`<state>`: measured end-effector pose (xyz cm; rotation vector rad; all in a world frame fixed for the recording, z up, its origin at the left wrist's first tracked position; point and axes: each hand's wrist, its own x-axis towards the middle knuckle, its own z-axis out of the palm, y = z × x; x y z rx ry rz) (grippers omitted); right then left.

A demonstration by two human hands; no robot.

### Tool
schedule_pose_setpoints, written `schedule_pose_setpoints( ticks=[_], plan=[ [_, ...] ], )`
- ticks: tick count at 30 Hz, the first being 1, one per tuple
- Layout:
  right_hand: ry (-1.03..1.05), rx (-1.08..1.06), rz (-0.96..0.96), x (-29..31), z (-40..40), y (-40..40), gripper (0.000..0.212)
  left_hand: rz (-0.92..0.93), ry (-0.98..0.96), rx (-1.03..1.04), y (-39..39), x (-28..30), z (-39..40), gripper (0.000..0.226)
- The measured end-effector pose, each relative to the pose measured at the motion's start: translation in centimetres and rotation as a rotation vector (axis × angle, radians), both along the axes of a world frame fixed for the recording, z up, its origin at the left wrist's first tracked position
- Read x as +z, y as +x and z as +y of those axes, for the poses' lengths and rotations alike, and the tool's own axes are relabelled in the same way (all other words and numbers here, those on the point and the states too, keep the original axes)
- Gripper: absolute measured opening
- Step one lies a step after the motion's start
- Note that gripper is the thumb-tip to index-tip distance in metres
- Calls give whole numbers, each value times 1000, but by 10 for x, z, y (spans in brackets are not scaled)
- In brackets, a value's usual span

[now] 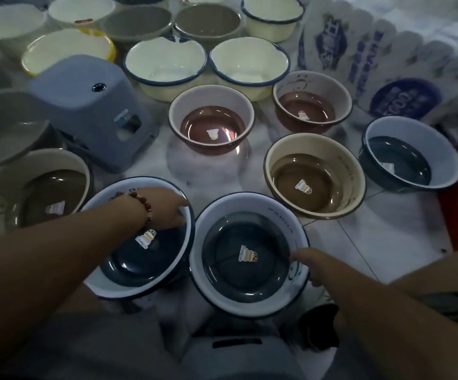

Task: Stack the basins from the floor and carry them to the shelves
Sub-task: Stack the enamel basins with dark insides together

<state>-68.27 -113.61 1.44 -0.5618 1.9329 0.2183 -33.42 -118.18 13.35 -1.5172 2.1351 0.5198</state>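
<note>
Your left hand [171, 208] grips the far rim of the tilted dark-blue round basin [129, 267] on the floor, fingertips hidden inside. Your right hand [308, 266] pinches the rim of the matching blue basin [245, 263] touching beside it; its fingers are hard to see.
</note>
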Motion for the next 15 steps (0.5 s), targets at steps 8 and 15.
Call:
schedule_pose_setpoints(
  ticks=[8, 15],
  plan=[
    [-229, -365, -112, -7, -35, -12, 35, 35, 65, 89, 16, 9, -12, 42],
    [-486, -180, 14, 83, -40, 13, 23, 89, 59, 158, 34, 25, 6, 35]
  ],
)
